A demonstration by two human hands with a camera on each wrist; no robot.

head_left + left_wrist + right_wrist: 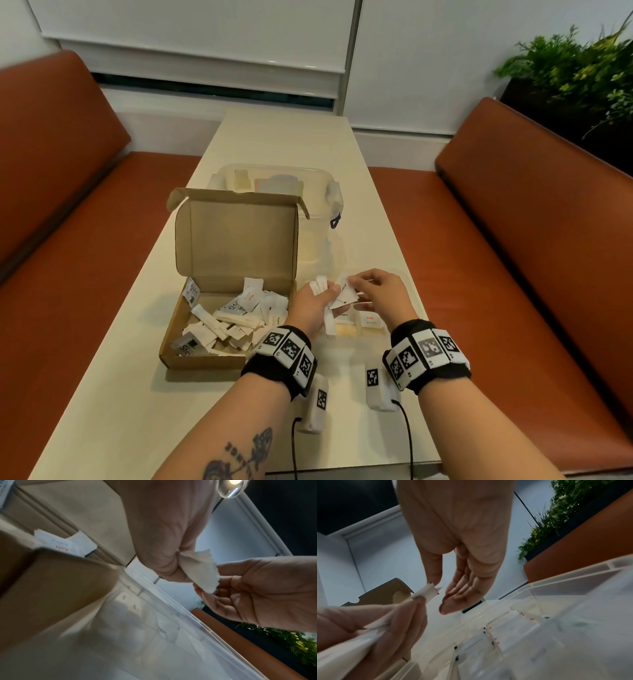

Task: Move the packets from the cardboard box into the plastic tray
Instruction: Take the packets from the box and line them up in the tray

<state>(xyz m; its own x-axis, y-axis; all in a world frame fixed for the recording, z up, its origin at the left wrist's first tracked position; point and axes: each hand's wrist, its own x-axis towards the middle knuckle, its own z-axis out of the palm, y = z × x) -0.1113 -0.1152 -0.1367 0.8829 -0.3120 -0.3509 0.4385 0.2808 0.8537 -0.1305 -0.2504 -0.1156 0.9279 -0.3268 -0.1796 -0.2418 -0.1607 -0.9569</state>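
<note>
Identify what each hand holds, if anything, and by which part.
The left hand grips a bunch of white paper packets around their middle. The right hand pinches the upper edge of one of them, a pepper packet.

Red "Salt" on packet (59, 546) in box; "Salt" on tray packet (371, 320)

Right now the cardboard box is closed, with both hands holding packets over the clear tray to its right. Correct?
Not quite: the cardboard box is open, its lid upright and packets loose inside, as the head view shows. The rest holds: the left hand and right hand hold packets over the clear tray to its right.
</note>
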